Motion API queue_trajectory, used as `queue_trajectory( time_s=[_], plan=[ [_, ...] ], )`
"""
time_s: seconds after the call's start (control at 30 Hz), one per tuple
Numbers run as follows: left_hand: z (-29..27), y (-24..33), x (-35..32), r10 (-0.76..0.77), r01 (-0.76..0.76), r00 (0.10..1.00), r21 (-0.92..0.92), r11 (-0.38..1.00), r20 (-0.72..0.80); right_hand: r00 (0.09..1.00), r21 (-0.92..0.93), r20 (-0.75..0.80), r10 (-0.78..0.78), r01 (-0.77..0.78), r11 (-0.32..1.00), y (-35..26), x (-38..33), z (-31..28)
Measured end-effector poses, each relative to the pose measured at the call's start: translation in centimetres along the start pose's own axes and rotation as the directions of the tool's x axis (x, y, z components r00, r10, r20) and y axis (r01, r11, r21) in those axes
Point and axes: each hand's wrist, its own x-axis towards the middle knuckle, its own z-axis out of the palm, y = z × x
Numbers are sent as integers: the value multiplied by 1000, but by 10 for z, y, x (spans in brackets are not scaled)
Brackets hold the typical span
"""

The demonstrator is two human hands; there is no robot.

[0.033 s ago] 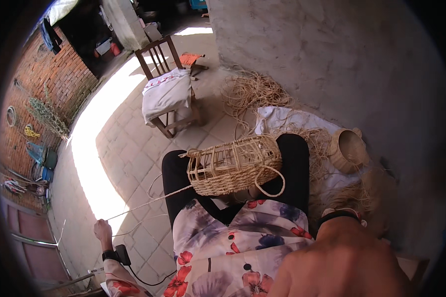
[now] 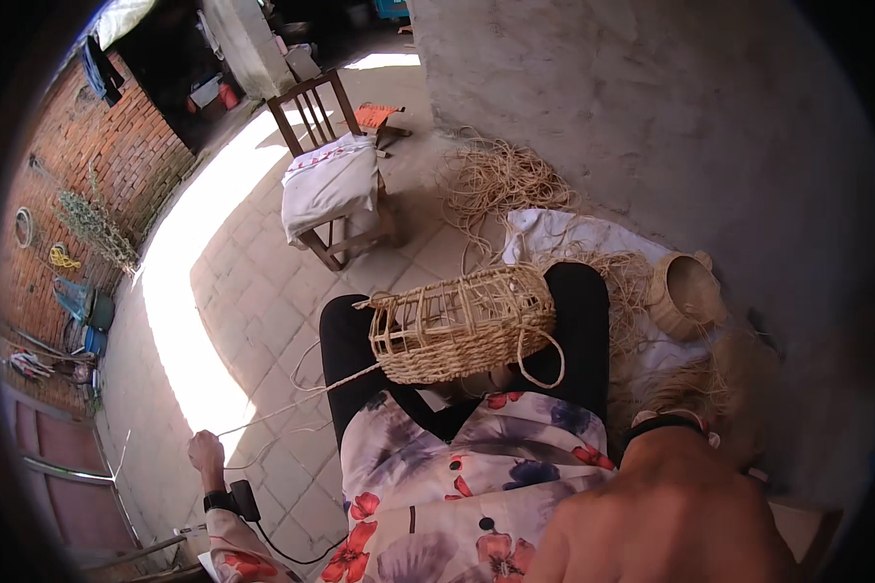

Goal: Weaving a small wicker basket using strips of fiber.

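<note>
A half-woven straw basket (image 2: 462,335) lies on its side across my lap, its lower part closely woven and its upper part open ribs. A loop of cord (image 2: 557,374) hangs from its right end. From its left end a thin straw cord (image 2: 292,403) runs out to my left hand (image 2: 205,452), which is closed on it, well away to the left. My right hand (image 2: 666,505) looms large and blurred at the lower right, close to the camera, near a black band (image 2: 666,422). Its fingers are hidden.
Ahead stands a wooden chair (image 2: 331,185) with a white cloth over its seat, an orange folding stool (image 2: 379,117) behind. Heaped straw strands (image 2: 510,180) lie by the grey wall (image 2: 651,107). A finished-looking round basket (image 2: 687,296) rests on white cloth (image 2: 564,233) at right.
The cord between the basket and my left hand has gone from nearly straight to slightly bent. The loop at the basket's right end has shifted a little.
</note>
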Motion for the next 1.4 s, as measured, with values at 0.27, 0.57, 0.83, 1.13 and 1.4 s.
queue_trajectory(
  time_s=[0.27,0.57,0.83,1.13,1.4],
  plan=[
    [-107,276,-119,595,-335,789,-919,206,-154,988,-196,87,125,-106,975,-14,21,2],
    [-35,186,-66,351,-466,883,-675,571,-312,896,-526,-440,-64,-200,827,-25,-41,-71],
    [-6,138,-48,457,-498,862,-536,682,-219,599,-539,-800,32,-742,399,-7,-95,-144],
    [-106,312,-47,558,-523,756,-828,202,-341,865,-839,-494,-84,-500,-214,81,-47,-184],
    [-121,343,-28,742,-538,586,-841,58,-324,620,-634,-771,144,-769,-81,119,-39,-227]
  ],
)
